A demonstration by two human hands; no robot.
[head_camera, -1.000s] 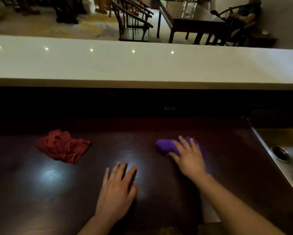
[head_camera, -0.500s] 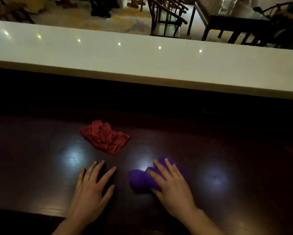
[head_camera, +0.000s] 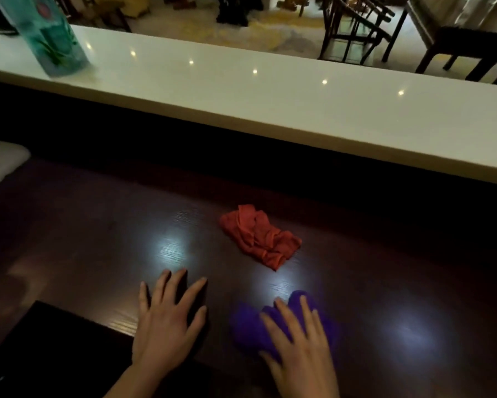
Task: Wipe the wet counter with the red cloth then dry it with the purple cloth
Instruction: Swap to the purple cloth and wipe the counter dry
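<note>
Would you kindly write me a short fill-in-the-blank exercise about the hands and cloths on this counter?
The right hand presses down on the ____.
The left hand lies flat on the counter, holding ____.
The red cloth lies crumpled beyond both hands, touched by ____ of them.
A teal bottle stands on the ____ ledge.
Missing words: purple cloth; nothing; neither; white.

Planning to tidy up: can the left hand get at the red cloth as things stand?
Likely yes. The left hand lies flat and holds nothing, and only bare counter shows between it and the red cloth, farther back and to its right.
</note>
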